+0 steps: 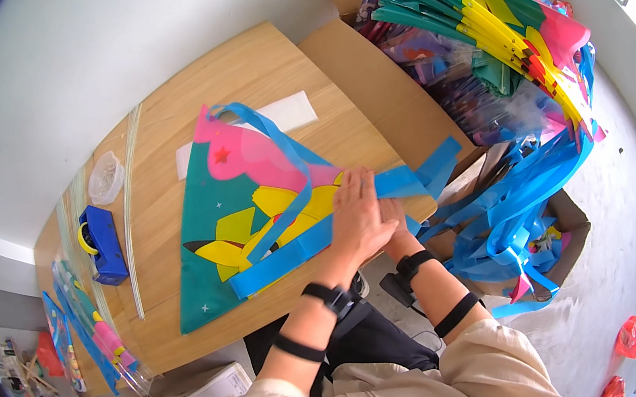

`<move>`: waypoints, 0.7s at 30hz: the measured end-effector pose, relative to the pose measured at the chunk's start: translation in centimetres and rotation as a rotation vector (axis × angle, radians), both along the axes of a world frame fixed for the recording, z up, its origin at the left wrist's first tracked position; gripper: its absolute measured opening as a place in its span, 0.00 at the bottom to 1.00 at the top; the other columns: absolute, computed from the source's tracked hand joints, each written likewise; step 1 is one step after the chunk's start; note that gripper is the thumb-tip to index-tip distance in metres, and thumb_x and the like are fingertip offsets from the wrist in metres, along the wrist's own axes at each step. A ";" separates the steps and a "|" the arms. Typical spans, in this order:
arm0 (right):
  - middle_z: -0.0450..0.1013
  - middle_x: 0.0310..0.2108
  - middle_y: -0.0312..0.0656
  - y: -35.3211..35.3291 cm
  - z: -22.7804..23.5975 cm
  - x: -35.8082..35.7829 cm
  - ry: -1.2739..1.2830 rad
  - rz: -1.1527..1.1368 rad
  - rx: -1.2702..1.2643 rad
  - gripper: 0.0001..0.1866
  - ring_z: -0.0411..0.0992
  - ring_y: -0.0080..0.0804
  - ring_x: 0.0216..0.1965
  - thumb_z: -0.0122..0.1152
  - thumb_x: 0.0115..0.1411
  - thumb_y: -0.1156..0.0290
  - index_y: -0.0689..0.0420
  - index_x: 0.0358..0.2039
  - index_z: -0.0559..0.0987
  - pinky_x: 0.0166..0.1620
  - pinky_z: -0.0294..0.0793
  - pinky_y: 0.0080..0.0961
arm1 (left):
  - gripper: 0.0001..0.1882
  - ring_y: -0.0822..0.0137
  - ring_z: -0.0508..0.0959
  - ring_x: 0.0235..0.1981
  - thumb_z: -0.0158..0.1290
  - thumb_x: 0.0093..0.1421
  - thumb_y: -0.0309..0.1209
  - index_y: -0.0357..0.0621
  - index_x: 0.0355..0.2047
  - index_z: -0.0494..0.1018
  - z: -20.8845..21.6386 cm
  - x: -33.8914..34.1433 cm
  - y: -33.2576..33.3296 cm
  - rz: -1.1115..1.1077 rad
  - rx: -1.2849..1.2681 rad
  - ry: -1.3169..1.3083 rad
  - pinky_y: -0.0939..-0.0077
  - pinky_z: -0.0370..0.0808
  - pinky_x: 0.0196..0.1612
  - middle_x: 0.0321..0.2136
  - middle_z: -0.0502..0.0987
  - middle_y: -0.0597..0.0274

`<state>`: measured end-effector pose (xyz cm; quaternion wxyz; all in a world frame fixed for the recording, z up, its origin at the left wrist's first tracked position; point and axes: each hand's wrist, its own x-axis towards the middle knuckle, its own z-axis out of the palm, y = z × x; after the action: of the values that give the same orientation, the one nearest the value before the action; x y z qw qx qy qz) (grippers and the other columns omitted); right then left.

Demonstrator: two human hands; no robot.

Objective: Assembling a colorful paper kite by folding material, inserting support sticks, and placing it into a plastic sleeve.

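A triangular kite sheet [201,207], teal with pink and a yellow cartoon figure, lies on the wooden table in front of me. A flat blue strip [290,262] runs across its near side, and a blue ribbon [269,128] loops over its top. At the kite's right corner, my left hand [359,221] presses down with its fingers stretched out, nothing visibly gripped. My right hand [395,220] is tucked close against it at the table edge, its fingers mostly hidden behind the left. Blue strip ends [435,166] stick out to the right past both hands.
On the table's left are a blue tape dispenser [105,245], a clear plastic cup [106,178] and thin rods [135,224]. Folded kites [97,331] lie at its left end. Open cartons [375,81] with bundled kites [488,20] and tangled blue ribbons [501,229] stand at right.
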<state>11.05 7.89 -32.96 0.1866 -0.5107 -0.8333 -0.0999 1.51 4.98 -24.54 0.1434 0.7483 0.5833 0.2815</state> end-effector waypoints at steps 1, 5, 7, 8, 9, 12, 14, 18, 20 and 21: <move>0.64 0.61 0.49 -0.1 0.3 -0.1 -0.002 0.016 -0.030 0.26 0.58 0.46 0.65 0.49 0.62 0.65 0.60 0.59 0.67 0.68 0.51 0.44 | 0.41 0.41 0.58 0.65 0.62 0.46 0.36 0.28 0.59 0.61 -1.9 1.4 1.1 0.077 0.001 0.062 0.49 0.56 0.65 0.60 0.62 0.38; 0.64 0.60 0.50 -1.0 2.5 0.2 0.146 0.021 -0.411 0.25 0.57 0.46 0.65 0.49 0.62 0.65 0.60 0.59 0.68 0.68 0.50 0.45 | 0.32 0.41 0.65 0.58 0.56 0.48 0.37 0.30 0.52 0.68 -1.2 3.4 3.3 0.186 -0.175 0.169 0.49 0.64 0.55 0.53 0.68 0.42; 0.65 0.60 0.50 -1.1 3.4 0.3 0.257 -0.005 -0.626 0.25 0.57 0.46 0.65 0.48 0.62 0.64 0.60 0.58 0.69 0.68 0.50 0.46 | 0.25 0.46 0.67 0.55 0.56 0.47 0.34 0.34 0.46 0.71 -1.0 3.5 3.7 0.200 -0.113 0.216 0.53 0.65 0.52 0.50 0.71 0.49; 0.65 0.59 0.51 -1.0 3.5 0.2 0.271 -0.014 -0.650 0.25 0.57 0.46 0.65 0.48 0.62 0.64 0.60 0.58 0.69 0.68 0.49 0.46 | 0.22 0.49 0.69 0.54 0.57 0.47 0.33 0.36 0.43 0.72 -1.0 3.4 3.8 0.209 -0.082 0.239 0.55 0.65 0.51 0.48 0.72 0.52; 0.65 0.59 0.51 -0.9 3.5 0.1 0.280 -0.025 -0.672 0.25 0.57 0.46 0.65 0.48 0.62 0.64 0.60 0.58 0.69 0.69 0.49 0.47 | 0.19 0.50 0.71 0.51 0.56 0.48 0.32 0.37 0.41 0.73 -1.1 3.2 4.1 0.205 -0.008 0.214 0.55 0.67 0.49 0.44 0.73 0.53; 0.67 0.57 0.51 -0.4 2.2 -0.1 0.159 0.023 -0.315 0.24 0.59 0.46 0.64 0.48 0.62 0.65 0.61 0.56 0.70 0.68 0.49 0.48 | 0.10 0.51 0.76 0.40 0.54 0.51 0.27 0.40 0.35 0.75 -2.8 1.8 4.9 0.251 0.176 0.059 0.56 0.71 0.41 0.34 0.77 0.54; 0.68 0.56 0.50 -0.3 1.7 -0.4 0.212 0.022 -0.157 0.23 0.61 0.46 0.63 0.48 0.61 0.66 0.62 0.56 0.71 0.69 0.49 0.49 | 0.05 0.50 0.77 0.31 0.53 0.54 0.25 0.41 0.32 0.74 -4.3 0.1 5.1 0.349 0.241 -0.150 0.58 0.72 0.35 0.27 0.77 0.54; 0.66 0.59 0.49 -0.3 3.1 -0.5 0.091 -0.023 -0.231 0.24 0.59 0.45 0.65 0.48 0.61 0.68 0.62 0.57 0.69 0.69 0.46 0.49 | 0.05 0.57 0.75 0.25 0.53 0.55 0.20 0.40 0.33 0.71 -3.2 -4.3 1.9 0.549 0.304 -0.504 0.65 0.71 0.30 0.24 0.75 0.50; 0.62 0.63 0.47 -0.6 2.9 -0.6 0.062 -0.036 -0.222 0.27 0.55 0.43 0.68 0.47 0.61 0.70 0.61 0.62 0.65 0.70 0.44 0.48 | 0.05 0.68 0.72 0.24 0.52 0.56 0.19 0.40 0.32 0.70 -2.8 -7.0 -1.3 0.566 0.319 -0.605 0.72 0.69 0.28 0.23 0.74 0.58; 0.61 0.64 0.47 -0.5 2.6 -0.7 0.094 -0.026 -0.211 0.28 0.54 0.43 0.68 0.47 0.61 0.71 0.61 0.62 0.64 0.70 0.43 0.48 | 0.05 0.72 0.69 0.24 0.53 0.55 0.19 0.40 0.31 0.70 -2.9 -8.3 -2.6 0.544 0.395 -0.658 0.75 0.68 0.28 0.22 0.73 0.62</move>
<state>10.38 7.34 -30.32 0.1692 -0.5424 -0.8228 0.0099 -6.75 2.41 -27.47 0.0967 0.4522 0.6169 0.6368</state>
